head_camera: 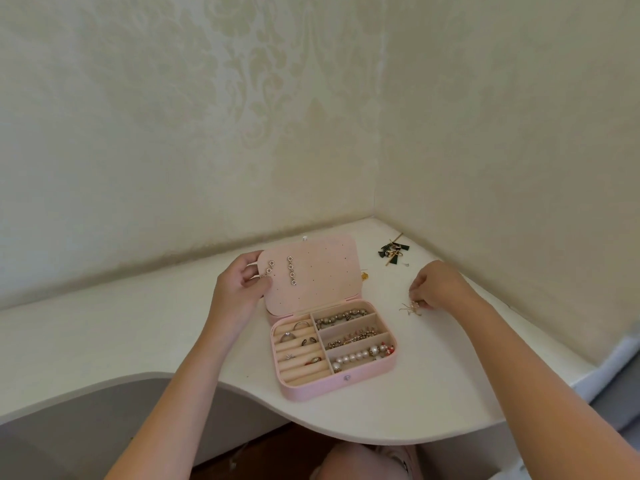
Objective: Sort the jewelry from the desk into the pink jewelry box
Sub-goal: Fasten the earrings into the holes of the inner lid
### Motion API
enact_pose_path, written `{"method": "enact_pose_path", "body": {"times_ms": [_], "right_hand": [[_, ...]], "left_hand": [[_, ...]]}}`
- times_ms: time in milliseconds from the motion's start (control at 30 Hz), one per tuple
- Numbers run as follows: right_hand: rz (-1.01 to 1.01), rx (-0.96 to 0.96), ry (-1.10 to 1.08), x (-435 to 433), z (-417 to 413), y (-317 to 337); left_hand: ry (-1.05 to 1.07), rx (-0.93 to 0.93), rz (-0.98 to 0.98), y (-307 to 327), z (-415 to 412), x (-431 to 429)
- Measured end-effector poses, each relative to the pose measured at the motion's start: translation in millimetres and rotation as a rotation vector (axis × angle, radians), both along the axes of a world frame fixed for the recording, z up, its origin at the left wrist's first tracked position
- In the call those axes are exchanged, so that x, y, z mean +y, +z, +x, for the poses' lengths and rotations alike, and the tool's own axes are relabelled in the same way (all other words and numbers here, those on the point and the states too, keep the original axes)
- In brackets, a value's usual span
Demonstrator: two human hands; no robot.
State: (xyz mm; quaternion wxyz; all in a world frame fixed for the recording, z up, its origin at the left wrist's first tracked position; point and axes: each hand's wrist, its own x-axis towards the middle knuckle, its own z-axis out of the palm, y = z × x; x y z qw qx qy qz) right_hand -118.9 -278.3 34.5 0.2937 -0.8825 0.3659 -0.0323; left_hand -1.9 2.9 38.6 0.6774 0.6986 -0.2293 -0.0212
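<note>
— Cream corner desk [104,327], patterned wallpaper behind. Left hand [239,289]?
— Curled around lid edge of pink jewelry box [332,348], propping lid; box open mid-desk, nearly full.
— Right hand [438,285]?
— Fingers pinched on small gold piece [410,306], right of box. Possibly earrings; too small to tell. Dark tasselled cluster [393,251] farther back.

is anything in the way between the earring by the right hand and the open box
Nothing visible. The right hand pinches at the small gold earring on bare desk, and only clear desktop lies between it and the pink jewelry box.
</note>
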Motion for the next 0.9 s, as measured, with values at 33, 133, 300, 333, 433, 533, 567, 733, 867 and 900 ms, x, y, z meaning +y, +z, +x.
{"method": "enact_pose_path", "body": {"times_ms": [33,133,300,333,433,533,567,733,867,900], "right_hand": [[0.02,-0.018,-0.004,-2,-3,0],[0.04,-0.086,-0.018,-8,-14,1],[-0.106,-0.117,-0.06,-15,-18,-2],[-0.148,-0.11,-0.066,-14,-18,-2],[-0.161,-0.114,-0.049,-11,-10,-2],[-0.128,-0.029,-0.043,-5,-2,-4],[-0.136,0.008,-0.031,-4,1,-5],[-0.193,0.133,0.026,1,11,-2],[-0.3,0.2,0.128,10,8,-4],[-0.321,0.21,0.152,11,6,-5]], "left_hand": [[-0.01,0.005,-0.013,0,-1,-1],[-0.028,0.041,-0.06,-2,-3,-2],[-0.062,0.116,-0.163,-13,-5,-3],[-0.062,0.121,-0.182,-15,-5,-4],[-0.057,0.126,-0.21,-17,-6,-6],[-0.064,0.131,-0.218,-16,-6,-5],[-0.068,0.132,-0.216,-16,-5,-5],[-0.09,0.146,-0.21,-17,-3,-3],[-0.103,0.163,-0.22,-16,-2,-2],[-0.107,0.166,-0.22,-16,-2,-2]]}}
